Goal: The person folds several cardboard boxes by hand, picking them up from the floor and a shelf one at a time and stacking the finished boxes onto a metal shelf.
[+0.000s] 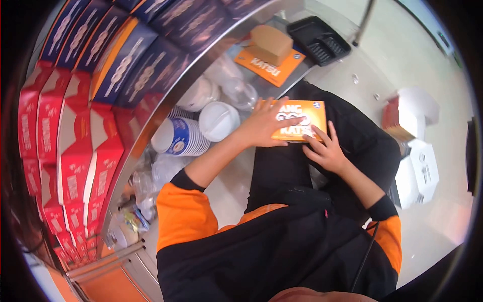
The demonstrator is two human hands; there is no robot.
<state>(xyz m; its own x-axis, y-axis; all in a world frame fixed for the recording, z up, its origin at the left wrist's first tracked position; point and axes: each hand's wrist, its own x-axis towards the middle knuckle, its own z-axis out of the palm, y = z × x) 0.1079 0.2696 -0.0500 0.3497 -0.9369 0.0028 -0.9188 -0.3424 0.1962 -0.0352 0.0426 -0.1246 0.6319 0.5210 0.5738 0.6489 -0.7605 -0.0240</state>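
An orange cardboard food box (297,108) with white "KATSU" lettering rests over my black-trousered lap. My left hand (266,123) grips its left side, with a finger stretched across the printed face. At the lower right corner, my right hand (327,151) holds the same box, its fingers spread along the edge. Beyond the hands lies another orange "KATSU" piece (274,75), flat-looking, with a brown cardboard box (271,44) on top of it. A black compartment tray (319,40) sits beside them.
Red boxes (75,146) and dark blue boxes (126,65) are stacked at left. A lower shelf holds paper cups (188,138), a white round lid or tub (219,122) and clear plastic containers (241,93). White-and-red cartons (402,118) and a white carton (420,168) stand on the floor at right.
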